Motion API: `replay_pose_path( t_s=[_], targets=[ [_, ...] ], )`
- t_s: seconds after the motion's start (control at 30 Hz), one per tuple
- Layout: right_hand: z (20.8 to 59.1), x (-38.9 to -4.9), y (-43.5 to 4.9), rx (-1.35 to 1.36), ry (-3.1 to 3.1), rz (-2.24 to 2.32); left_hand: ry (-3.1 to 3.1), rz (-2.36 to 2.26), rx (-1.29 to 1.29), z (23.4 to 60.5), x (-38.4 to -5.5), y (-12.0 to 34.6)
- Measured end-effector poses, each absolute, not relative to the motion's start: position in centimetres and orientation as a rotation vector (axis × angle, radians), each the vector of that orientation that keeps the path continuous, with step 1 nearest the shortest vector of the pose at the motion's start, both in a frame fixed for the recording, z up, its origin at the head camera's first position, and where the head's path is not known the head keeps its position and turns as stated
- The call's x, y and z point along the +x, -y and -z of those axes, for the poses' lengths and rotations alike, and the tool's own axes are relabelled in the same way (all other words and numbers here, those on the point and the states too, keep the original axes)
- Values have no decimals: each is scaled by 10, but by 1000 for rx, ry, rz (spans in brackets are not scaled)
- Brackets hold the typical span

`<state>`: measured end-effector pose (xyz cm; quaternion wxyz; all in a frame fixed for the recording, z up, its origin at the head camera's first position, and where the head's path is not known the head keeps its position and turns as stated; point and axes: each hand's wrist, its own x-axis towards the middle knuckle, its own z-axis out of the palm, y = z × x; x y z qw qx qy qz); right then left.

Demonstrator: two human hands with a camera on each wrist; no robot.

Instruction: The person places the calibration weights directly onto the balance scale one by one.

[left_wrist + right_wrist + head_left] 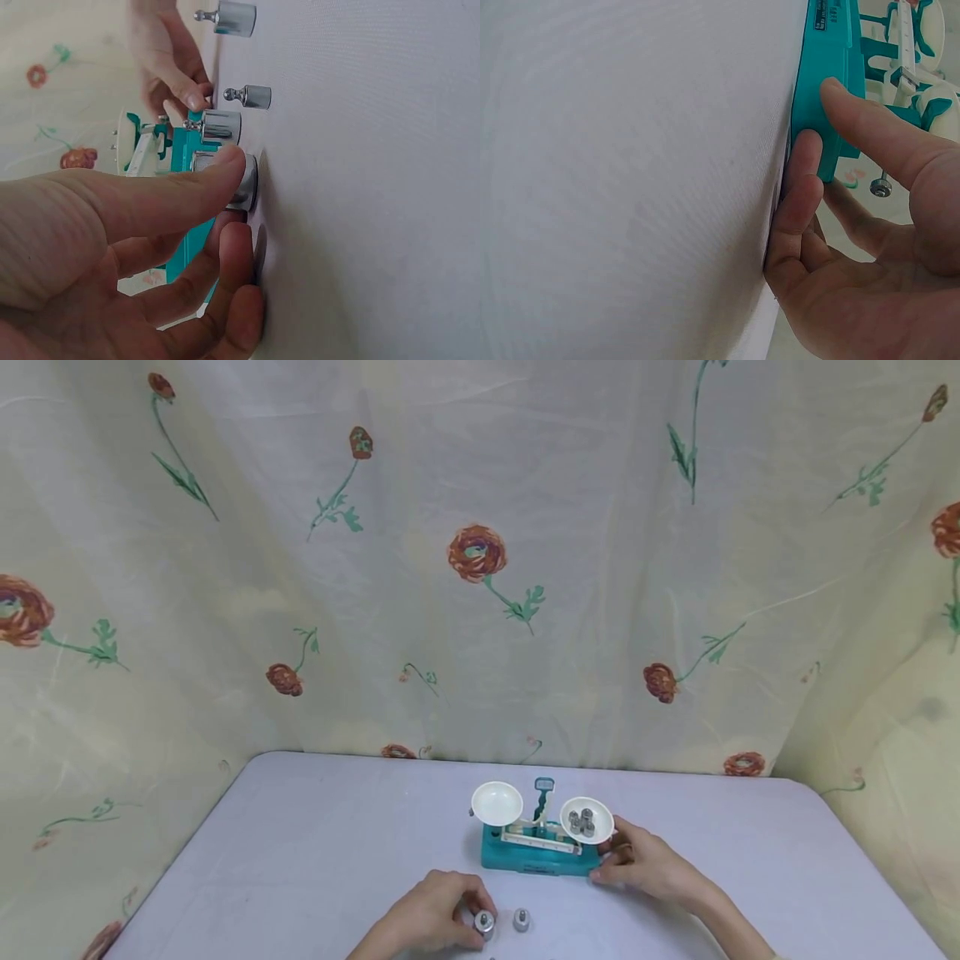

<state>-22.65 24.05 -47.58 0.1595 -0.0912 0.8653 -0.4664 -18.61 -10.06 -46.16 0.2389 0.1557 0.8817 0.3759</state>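
Observation:
A teal balance scale (525,858) with two white pans stands on the table. Several small metal weights (587,823) sit in its right pan, while the left pan (497,803) holds nothing. My left hand (442,910) pinches a large cylindrical metal weight (484,927) between thumb and fingers, close over the tabletop in the left wrist view. Just right of it stands another knobbed weight (522,921). My right hand (652,864) grips the right end of the scale's base (817,97), thumb on the front face and other fingers around the end.
Closer to me, a smaller weight (258,97) and a larger one (237,19) stand on the white-covered table (315,843). Behind the table hangs a flower-patterned curtain (570,677), which also runs along both sides.

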Motion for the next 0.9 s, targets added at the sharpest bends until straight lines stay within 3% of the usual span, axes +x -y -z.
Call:
replay_pose_path(
  t_s=[0.4,0.9],
  targets=[
    [478,-227,-241,-243,-2478,1323,-2436,-1011,397,489,-194,101],
    [479,-229,-241,-240,-2474,1327,-2452,-1016,389,467,-186,98]
  ],
)
